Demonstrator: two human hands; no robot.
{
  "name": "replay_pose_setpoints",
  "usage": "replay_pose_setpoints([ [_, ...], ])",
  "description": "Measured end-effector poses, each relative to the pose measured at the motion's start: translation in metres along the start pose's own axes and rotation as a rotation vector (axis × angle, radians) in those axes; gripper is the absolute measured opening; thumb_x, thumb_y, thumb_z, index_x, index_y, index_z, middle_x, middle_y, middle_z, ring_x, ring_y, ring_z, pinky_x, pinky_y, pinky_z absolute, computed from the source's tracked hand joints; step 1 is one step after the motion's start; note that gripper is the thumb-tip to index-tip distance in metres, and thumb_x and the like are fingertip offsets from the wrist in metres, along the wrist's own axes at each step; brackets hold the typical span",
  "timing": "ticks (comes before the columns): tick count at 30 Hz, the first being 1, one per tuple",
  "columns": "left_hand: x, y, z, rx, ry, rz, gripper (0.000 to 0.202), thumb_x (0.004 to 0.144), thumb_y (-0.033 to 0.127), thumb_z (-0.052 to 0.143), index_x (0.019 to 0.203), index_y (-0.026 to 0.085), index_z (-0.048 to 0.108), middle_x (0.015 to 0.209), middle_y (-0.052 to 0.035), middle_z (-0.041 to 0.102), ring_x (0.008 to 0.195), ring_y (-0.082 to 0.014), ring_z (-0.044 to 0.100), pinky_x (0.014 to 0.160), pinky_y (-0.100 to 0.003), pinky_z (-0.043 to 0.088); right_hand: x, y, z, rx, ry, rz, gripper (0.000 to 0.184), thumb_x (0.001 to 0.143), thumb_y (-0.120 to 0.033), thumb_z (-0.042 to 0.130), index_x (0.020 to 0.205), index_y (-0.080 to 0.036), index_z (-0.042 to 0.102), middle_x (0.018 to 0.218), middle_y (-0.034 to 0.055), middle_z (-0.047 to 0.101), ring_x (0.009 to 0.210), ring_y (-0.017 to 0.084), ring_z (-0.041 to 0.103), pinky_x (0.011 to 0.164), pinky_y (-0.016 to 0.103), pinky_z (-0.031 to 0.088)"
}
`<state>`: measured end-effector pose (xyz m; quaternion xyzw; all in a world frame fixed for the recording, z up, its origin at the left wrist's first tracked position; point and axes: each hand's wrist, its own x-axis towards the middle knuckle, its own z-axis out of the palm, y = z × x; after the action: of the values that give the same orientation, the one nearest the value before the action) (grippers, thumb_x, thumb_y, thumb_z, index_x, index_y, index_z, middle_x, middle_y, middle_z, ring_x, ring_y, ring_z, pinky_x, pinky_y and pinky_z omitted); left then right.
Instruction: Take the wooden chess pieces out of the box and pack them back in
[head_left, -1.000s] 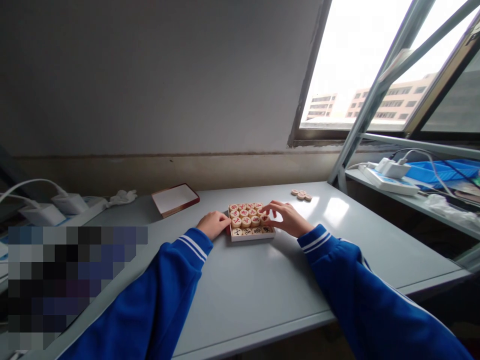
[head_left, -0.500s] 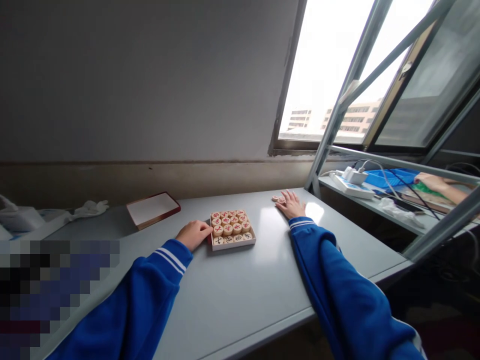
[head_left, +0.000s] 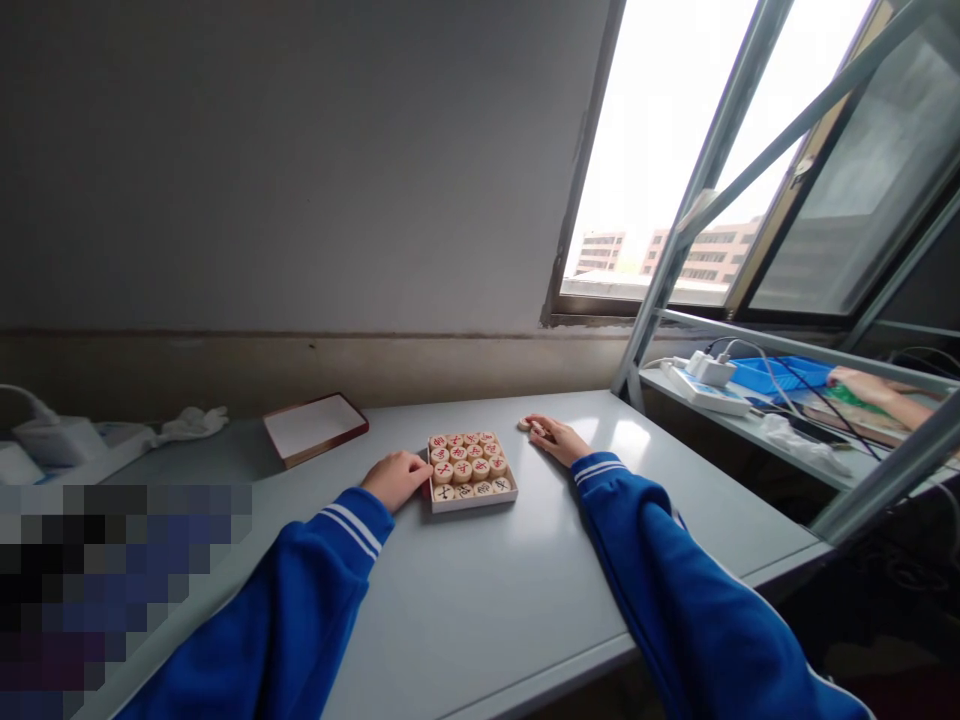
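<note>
A shallow box (head_left: 474,505) on the desk holds rows of round wooden Chinese chess pieces (head_left: 461,470), most with red characters and the front row with black ones. My left hand (head_left: 396,481) is closed at the box's left edge, its fingers and thumb against the side. To the right of the box, my right hand (head_left: 561,440) rests low on the desk with its fingers curled over a Chinese chess piece (head_left: 536,429). Another loose piece (head_left: 523,425) lies just beyond its fingertips. My fingers partly hide what is under them.
The box lid (head_left: 316,430) lies upturned at the back left. A power strip (head_left: 112,450) and a crumpled white item (head_left: 191,425) are farther left. At right stand a metal bed frame (head_left: 660,270) and another desk with a blue tray (head_left: 780,375), where another person's hand (head_left: 862,385) shows.
My right hand has moved left towards the box, bringing loose pieces along, and its spread fingers have curled in. My left hand stays at the box. The view has shifted slightly.
</note>
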<state>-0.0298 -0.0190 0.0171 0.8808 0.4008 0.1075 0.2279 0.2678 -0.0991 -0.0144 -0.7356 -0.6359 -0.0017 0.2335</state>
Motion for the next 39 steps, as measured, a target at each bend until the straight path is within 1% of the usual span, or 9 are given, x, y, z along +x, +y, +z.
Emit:
replay_pose_setpoints([
  [3, 0.001, 0.000, 0.000, -0.012, 0.001, 0.024, 0.035, 0.071, 0.034, 0.036, 0.056, 0.019, 0.063, 0.068, -0.0035, 0.064, 0.069, -0.0168, 0.054, 0.065, -0.025, 0.035, -0.004, -0.018, 0.008, 0.072, -0.022, -0.087, 0.040, 0.076, -0.029, 0.050, 0.115, -0.021, 0.043, 0.107, 0.0054, 0.058, 0.089, 0.015, 0.057, 0.081, 0.030, 0.044],
  [6, 0.001, -0.001, 0.000, -0.025, 0.002, 0.030, 0.035, 0.071, 0.035, 0.036, 0.058, 0.019, 0.064, 0.068, -0.0034, 0.065, 0.069, -0.0174, 0.055, 0.065, -0.025, 0.036, -0.007, -0.029, 0.011, 0.140, 0.030, -0.106, 0.048, 0.073, -0.030, 0.055, 0.116, -0.020, 0.038, 0.111, 0.0085, 0.054, 0.094, 0.017, 0.056, 0.080, 0.033, 0.044],
  [14, 0.000, 0.000, 0.001, -0.016, 0.006, 0.010, 0.033, 0.071, 0.034, 0.038, 0.061, 0.019, 0.066, 0.071, -0.0034, 0.066, 0.071, -0.0181, 0.056, 0.066, -0.025, 0.037, -0.013, -0.052, -0.010, -0.148, 0.132, -0.060, 0.012, 0.071, -0.033, 0.059, 0.078, -0.023, 0.061, 0.106, 0.0053, 0.055, 0.099, 0.022, 0.049, 0.082, 0.039, 0.035],
  [22, 0.001, -0.004, 0.003, -0.034, 0.005, 0.025, 0.034, 0.071, 0.036, 0.038, 0.059, 0.019, 0.065, 0.067, -0.0034, 0.065, 0.068, -0.0175, 0.055, 0.064, -0.025, 0.036, -0.015, -0.059, -0.014, -0.227, 0.074, 0.017, 0.018, 0.067, -0.037, 0.065, 0.081, -0.025, 0.064, 0.094, 0.0044, 0.059, 0.090, 0.023, 0.050, 0.074, 0.037, 0.034],
  [25, 0.001, -0.003, 0.003, -0.031, 0.004, 0.022, 0.034, 0.071, 0.036, 0.038, 0.059, 0.018, 0.065, 0.066, -0.0036, 0.064, 0.068, -0.0173, 0.054, 0.063, -0.025, 0.036, -0.014, -0.063, -0.017, -0.159, 0.144, -0.045, 0.018, 0.065, -0.040, 0.065, 0.076, -0.026, 0.065, 0.091, 0.0051, 0.058, 0.090, 0.023, 0.049, 0.074, 0.037, 0.034],
  [28, 0.001, -0.002, 0.002, -0.011, 0.007, 0.020, 0.034, 0.071, 0.035, 0.039, 0.058, 0.018, 0.065, 0.065, -0.0036, 0.064, 0.067, -0.0169, 0.054, 0.062, -0.025, 0.035, -0.015, -0.085, -0.017, 0.036, 0.180, -0.217, 0.022, 0.066, -0.043, 0.063, 0.078, -0.024, 0.064, 0.089, 0.0051, 0.057, 0.089, 0.021, 0.049, 0.075, 0.034, 0.036],
  [33, -0.001, -0.002, 0.000, -0.009, -0.012, 0.045, 0.035, 0.073, 0.035, 0.038, 0.060, 0.018, 0.066, 0.061, -0.0024, 0.063, 0.062, -0.0148, 0.052, 0.060, -0.024, 0.035, -0.025, -0.137, -0.001, 0.204, 0.048, -0.507, 0.021, 0.070, -0.041, 0.061, 0.080, -0.023, 0.060, 0.084, 0.0023, 0.057, 0.083, 0.016, 0.050, 0.077, 0.030, 0.037],
  [36, -0.002, -0.001, -0.001, -0.002, -0.022, 0.056, 0.035, 0.073, 0.033, 0.038, 0.061, 0.018, 0.067, 0.062, -0.0019, 0.064, 0.062, -0.0140, 0.052, 0.061, -0.023, 0.034, -0.029, -0.151, 0.010, 0.167, 0.005, -0.533, 0.019, 0.071, -0.041, 0.060, 0.079, -0.023, 0.060, 0.082, 0.0005, 0.060, 0.086, 0.016, 0.051, 0.077, 0.030, 0.034],
  [39, -0.002, 0.000, -0.001, 0.006, -0.025, 0.056, 0.035, 0.074, 0.034, 0.038, 0.061, 0.017, 0.067, 0.063, -0.0023, 0.064, 0.062, -0.0141, 0.052, 0.061, -0.023, 0.034, -0.031, -0.152, 0.013, 0.137, 0.021, -0.511, 0.017, 0.074, -0.040, 0.057, 0.078, -0.024, 0.060, 0.081, -0.0005, 0.062, 0.086, 0.015, 0.052, 0.078, 0.030, 0.031],
])
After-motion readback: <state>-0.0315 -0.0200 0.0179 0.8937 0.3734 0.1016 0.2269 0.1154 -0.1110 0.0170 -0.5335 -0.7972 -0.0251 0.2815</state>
